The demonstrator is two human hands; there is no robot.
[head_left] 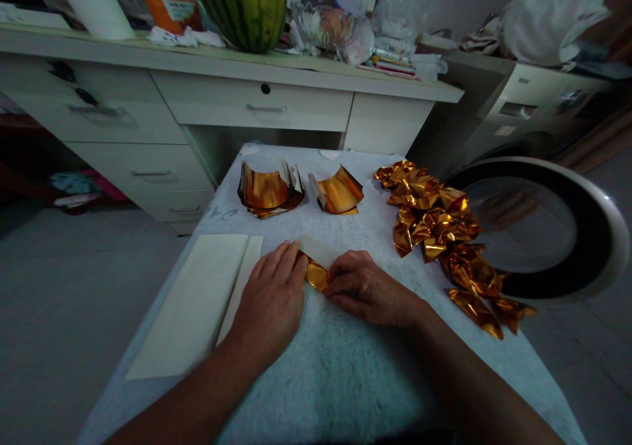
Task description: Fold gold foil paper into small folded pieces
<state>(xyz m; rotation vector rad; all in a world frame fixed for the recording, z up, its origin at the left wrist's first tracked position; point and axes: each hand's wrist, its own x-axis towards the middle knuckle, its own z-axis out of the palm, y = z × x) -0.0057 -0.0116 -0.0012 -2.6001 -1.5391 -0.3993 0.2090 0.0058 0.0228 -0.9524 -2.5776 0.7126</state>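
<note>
Mid-way on the worktop (320, 366), a foil piece (316, 276), judged part-folded, is pinched by the right hand (368, 290) and partly covered by the left hand (271, 297) (grip hidden), shaped pieces (439, 226) being heaped at two o'clock, curled sheets (269, 191) left unworked at eleven.

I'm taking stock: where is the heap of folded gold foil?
In the head view, the heap of folded gold foil lies along the right edge of the table, beside the washing-machine door.

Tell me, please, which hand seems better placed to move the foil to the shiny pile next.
Probably the right hand: it touches the foil, and the shiny pile lies on that side. The left hand, also touching, is farther away, by the white paper.
</note>
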